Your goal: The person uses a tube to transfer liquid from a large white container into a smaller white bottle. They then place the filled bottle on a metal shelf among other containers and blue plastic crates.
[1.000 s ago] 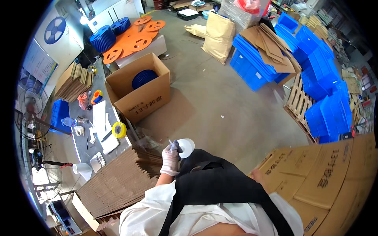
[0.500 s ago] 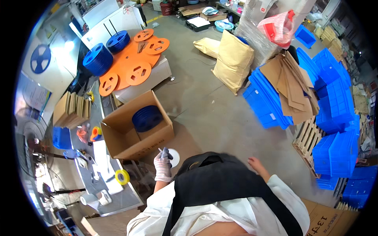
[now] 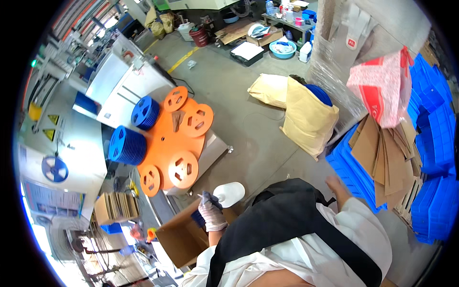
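Note:
My left hand [image 3: 212,215], in a pale glove with grey fingertips, is closed in front of my body. A thin pale stick-like thing [image 3: 200,195] pokes out from its fingers. Right beside these fingers shows a smooth white rounded thing [image 3: 230,193]; whether the hand holds it too, I cannot tell. Below the hand stands an open cardboard box [image 3: 184,239], with a bit of dark blue inside, partly hidden by the glove. My bare right hand [image 3: 337,187] hangs loosely at my side with nothing in it, near a stack of blue crates [image 3: 351,165].
Ahead on the left, an orange round table [image 3: 165,136] carries orange discs and stacks of blue reels [image 3: 126,146]. Yellowish sacks [image 3: 308,117] stand on the floor ahead. Flattened cardboard [image 3: 382,158] and a red-and-white bag [image 3: 380,86] sit on the right by more blue crates [image 3: 432,201].
My view has swung up and to the right, so the box sits lower and less of its inside shows. The white rounded thing stays beside my left hand and looks larger.

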A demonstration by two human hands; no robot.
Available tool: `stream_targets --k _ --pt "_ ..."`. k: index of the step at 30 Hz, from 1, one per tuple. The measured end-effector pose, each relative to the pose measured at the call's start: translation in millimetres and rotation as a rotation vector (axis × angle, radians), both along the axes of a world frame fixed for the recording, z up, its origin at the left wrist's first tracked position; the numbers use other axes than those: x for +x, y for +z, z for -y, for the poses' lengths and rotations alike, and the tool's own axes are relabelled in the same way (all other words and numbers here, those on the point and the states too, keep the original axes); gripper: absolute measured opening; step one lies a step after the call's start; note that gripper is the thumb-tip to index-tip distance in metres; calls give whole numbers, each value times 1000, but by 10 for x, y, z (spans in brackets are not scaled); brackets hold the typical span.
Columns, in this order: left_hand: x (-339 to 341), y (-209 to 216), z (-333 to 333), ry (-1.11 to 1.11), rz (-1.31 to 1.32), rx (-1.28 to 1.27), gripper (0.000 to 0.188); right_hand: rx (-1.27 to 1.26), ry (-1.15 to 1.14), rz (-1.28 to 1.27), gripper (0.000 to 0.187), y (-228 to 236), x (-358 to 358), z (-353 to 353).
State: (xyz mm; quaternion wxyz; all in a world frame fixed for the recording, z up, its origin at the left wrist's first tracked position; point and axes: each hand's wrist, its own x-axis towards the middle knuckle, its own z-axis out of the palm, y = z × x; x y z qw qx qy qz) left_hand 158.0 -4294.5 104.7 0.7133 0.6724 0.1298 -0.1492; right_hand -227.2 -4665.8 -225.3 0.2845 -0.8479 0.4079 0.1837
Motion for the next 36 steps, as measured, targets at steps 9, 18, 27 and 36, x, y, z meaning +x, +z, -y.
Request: stream_targets --k 9,18,27,36 --pt "2085 -45 1944 14 5 3 47 209 -45 632 40 1429 4422 2157" --pt "4415 -39 4092 -237 14 205 45 182 -12 103 44 552 4906 3180" --pt "6330 201 6541 -410 99 53 45 554 -412 303 22 1026 6198 4373" --pt "7774 133 8838 -580 23 219 42 40 -368 578 38 604 8862 7639"
